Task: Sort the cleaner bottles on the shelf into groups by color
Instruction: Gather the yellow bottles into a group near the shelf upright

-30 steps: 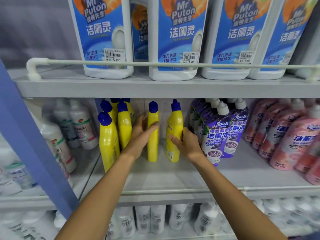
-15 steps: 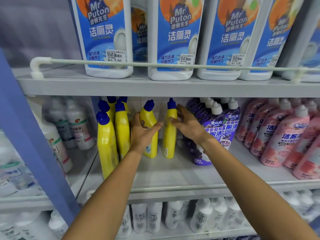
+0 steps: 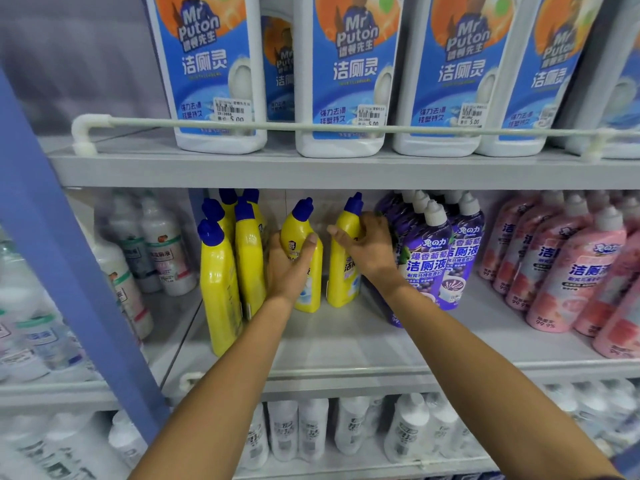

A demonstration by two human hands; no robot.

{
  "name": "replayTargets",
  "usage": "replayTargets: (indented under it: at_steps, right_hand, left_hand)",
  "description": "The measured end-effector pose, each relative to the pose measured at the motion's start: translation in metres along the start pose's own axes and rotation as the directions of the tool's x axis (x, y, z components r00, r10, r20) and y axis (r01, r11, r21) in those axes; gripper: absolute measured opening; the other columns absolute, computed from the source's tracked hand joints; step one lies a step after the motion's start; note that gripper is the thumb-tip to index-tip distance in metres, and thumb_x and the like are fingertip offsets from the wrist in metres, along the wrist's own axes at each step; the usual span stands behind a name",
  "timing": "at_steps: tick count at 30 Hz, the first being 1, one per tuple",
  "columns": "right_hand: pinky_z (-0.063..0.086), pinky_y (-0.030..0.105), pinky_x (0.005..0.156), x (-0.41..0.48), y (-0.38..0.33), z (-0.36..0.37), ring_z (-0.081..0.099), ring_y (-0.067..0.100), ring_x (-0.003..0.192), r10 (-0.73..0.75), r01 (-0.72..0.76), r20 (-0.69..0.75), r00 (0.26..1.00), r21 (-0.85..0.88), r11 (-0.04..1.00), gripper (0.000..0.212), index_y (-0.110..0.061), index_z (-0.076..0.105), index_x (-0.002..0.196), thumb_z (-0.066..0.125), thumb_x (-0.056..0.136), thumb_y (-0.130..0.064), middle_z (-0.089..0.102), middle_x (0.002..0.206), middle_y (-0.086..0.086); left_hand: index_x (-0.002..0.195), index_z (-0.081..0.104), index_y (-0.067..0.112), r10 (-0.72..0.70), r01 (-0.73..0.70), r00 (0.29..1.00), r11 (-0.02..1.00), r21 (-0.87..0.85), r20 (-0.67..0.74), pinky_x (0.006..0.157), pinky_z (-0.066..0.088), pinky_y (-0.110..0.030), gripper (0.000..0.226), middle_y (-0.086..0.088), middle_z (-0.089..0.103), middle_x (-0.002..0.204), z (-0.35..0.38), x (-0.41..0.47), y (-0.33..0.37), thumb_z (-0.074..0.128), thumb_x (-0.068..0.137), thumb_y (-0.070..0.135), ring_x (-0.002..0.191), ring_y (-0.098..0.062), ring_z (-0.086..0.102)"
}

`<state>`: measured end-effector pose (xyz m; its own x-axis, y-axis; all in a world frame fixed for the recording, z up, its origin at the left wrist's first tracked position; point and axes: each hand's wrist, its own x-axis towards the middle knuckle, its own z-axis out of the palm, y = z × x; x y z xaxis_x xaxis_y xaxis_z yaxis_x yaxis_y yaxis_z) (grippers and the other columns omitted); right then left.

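While your two bare forearms lie stretched onto the middle level of the rack, your left hand [image 3: 289,271] is wrapped round the belly of a yellow plastic cleaner bottle [image 3: 302,233] with a blue angled cap. Your thumb lies across its front label and the fingers are hidden behind it, so the grip is closed on it. That bottle stands on the grey metal shelf [image 3: 346,344], tipped a little toward one o'clock. At its three o'clock, across a narrow gap, stands a second yellow bottle [image 3: 341,278] with the same blue cap. Your right hand [image 3: 369,252] has its fingers curled over this one's shoulder just under the cap, with the thumb pointing toward nine o'clock. At nine o'clock from your left hand, a cluster of further yellow bottles [image 3: 221,292] stands packed together, the nearest just beside your wrist. At three o'clock from your right hand are the purple bottles [image 3: 429,261] with white caps, partly behind your wrist, and beyond them the pink bottles [image 3: 568,275]. At twelve o'clock, large white jugs [image 3: 346,81] with blue labels sit behind a thin white rail [image 3: 277,125]. At nine o'clock a blue upright post [image 3: 69,271] fronts white green-banded bottles [image 3: 166,251]. At six o'clock, small white bottles [image 3: 311,431] fill the level below.
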<state>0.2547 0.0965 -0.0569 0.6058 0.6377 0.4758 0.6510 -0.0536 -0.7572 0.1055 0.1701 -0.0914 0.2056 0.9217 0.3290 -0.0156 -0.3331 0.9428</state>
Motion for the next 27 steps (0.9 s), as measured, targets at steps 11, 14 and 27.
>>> replayTargets:
  at_steps: [11,14,27]
  right_hand:
    - [0.053,0.039,0.079,-0.015,0.017,0.016,0.063,0.027,0.089,0.101,-0.099,-0.069,0.993,0.028,0.995,0.082,-0.009,0.05,0.105,0.087,0.06,-0.067,0.061,0.094,0.009]
    - [0.05,0.039,0.074,-0.014,0.015,0.026,0.06,0.027,0.082,0.171,-0.167,-0.045,0.984,0.085,0.982,0.085,-0.012,0.04,0.102,0.086,0.059,-0.069,0.055,0.085,0.006]
    - [0.046,0.038,0.101,0.008,0.029,0.051,0.054,0.024,0.116,0.084,-0.094,0.046,0.995,0.306,0.947,0.073,-0.004,0.038,0.139,0.08,0.087,-0.033,0.054,0.128,0.011]
  left_hand:
    - [0.131,0.054,0.016,-0.054,0.051,0.986,0.999,-0.018,-0.155,0.088,0.05,-0.028,0.061,0.002,0.065,0.118,0.016,0.02,-0.001,0.081,0.085,0.045,0.105,-0.017,0.063]
    - [0.138,0.052,0.016,-0.064,0.062,0.985,0.998,-0.02,-0.159,0.089,0.047,-0.026,0.067,0.0,0.064,0.127,0.017,0.026,-0.005,0.081,0.085,0.045,0.111,-0.017,0.062]
    - [0.14,0.056,0.015,-0.11,0.096,0.957,0.993,-0.065,-0.27,0.099,0.048,-0.032,0.072,-0.002,0.067,0.132,0.029,0.036,-0.015,0.082,0.083,0.049,0.12,-0.021,0.062]
